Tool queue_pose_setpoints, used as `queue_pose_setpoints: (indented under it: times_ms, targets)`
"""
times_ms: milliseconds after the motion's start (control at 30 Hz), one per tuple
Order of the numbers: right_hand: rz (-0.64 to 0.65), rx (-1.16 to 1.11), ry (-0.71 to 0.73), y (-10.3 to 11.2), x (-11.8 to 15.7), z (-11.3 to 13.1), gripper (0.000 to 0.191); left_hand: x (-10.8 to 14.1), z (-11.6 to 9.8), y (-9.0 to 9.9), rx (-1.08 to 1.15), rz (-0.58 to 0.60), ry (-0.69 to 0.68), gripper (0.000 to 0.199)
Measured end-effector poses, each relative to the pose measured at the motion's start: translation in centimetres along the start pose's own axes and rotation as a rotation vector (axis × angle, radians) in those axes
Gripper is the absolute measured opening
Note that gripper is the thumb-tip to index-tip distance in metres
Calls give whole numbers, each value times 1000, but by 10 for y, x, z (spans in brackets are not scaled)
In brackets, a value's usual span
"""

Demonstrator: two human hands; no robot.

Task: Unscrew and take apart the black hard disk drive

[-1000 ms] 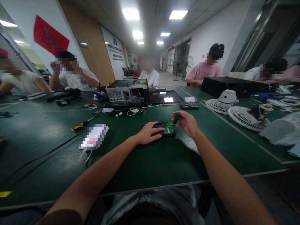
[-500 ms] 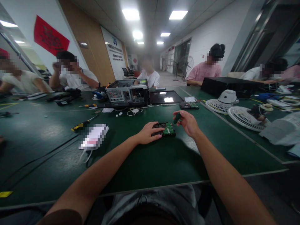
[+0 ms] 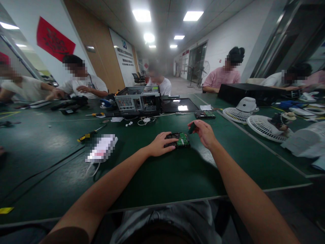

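Observation:
A black hard drive with a green circuit board (image 3: 182,139) lies on the green table (image 3: 162,179) in front of me. My left hand (image 3: 161,145) is closed over its left part, with the fingers on top and the thumb at the near edge. Up and to the right of the drive, my right hand (image 3: 203,133) pinches a small dark green piece (image 3: 192,127) between thumb and fingers, held off the drive. Another drive with a green board (image 3: 205,115) rests farther back, beyond my right hand.
An open computer case (image 3: 138,100) and a flat black panel (image 3: 180,105) stand at the back. White fan parts (image 3: 266,128) lie at right. Left are a yellow-black screwdriver (image 3: 87,137), a blurred white item (image 3: 103,148) and a black cable (image 3: 50,167). Several people sit around the table.
My two hands and the drive have stayed practically still. Across the table, a person at the left has lowered their hands from their head, and the person behind the case leans left.

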State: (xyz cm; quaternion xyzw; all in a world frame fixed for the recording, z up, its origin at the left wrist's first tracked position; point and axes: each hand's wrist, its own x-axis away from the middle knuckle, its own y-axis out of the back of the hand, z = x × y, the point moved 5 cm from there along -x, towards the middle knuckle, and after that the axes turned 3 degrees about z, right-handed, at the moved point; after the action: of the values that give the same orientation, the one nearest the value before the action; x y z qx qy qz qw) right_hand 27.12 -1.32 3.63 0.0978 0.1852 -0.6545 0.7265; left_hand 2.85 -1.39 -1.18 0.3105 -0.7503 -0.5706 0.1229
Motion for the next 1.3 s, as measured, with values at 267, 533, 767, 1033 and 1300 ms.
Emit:
queue_pose_setpoints:
  times_ms: [267, 533, 767, 1033, 1300]
  targets:
    - [-19, -205, -3, -8, 1, -3, 25, -1, 2, -2, -13, -28, -12, 50]
    - [12, -280, -56, -11, 1, -2, 28, -1, 3, -3, -22, -31, -20, 50]
    - [33, -358, -19, -16, 0, -2, 32, -2, 5, -5, -28, -34, -31, 50]
    - [24, -365, -12, -19, 2, -3, 34, -1, 4, -4, -22, -28, -23, 51]
    - [-30, -393, -39, -16, 1, -6, 25, -2, 7, -7, -29, -39, -22, 50]
